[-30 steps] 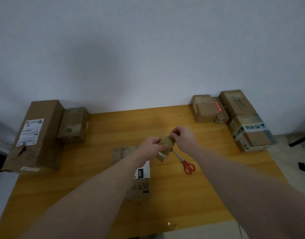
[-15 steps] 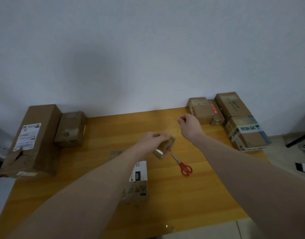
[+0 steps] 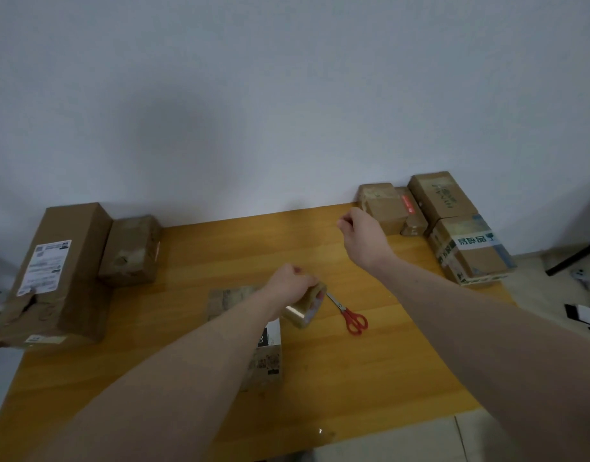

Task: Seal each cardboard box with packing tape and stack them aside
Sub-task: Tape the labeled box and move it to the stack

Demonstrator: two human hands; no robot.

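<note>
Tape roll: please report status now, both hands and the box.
Left hand grips tape roll. Right hand raised, pinching. Box under left arm. Scissors beside roll.

A plain packing room: taped parcels [image 3: 472,250] line a wooden table [image 3: 220,248] against a bare white wall [image 3: 253,95].

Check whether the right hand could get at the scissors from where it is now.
Probably yes. The scissors lie bare on the table, nothing on them; the right hand, pinched as if drawing tape, hangs above and beyond them, with open tabletop between.
</note>
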